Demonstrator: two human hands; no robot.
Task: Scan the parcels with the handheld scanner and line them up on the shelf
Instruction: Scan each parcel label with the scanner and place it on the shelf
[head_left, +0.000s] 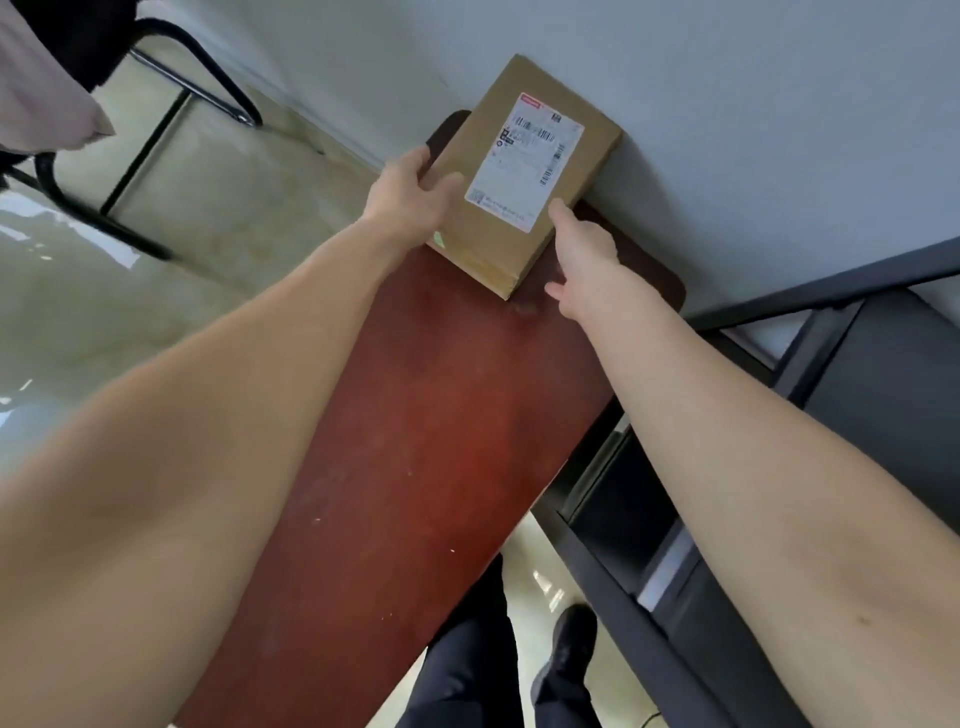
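Note:
A flat brown cardboard parcel (519, 228) with a white shipping label (524, 158) lies at the far end of a reddish-brown wooden board (415, 441), its far edge against the grey wall. My left hand (410, 200) grips the parcel's left edge, thumb on top. My right hand (584, 260) rests against the parcel's right side with fingers spread, index finger touching near the label. No scanner is in view.
A dark metal shelf frame (831, 415) stands to the right of the board. A black chair frame (171, 93) sits on the pale floor at the upper left. My legs and shoes (566, 654) show below the board.

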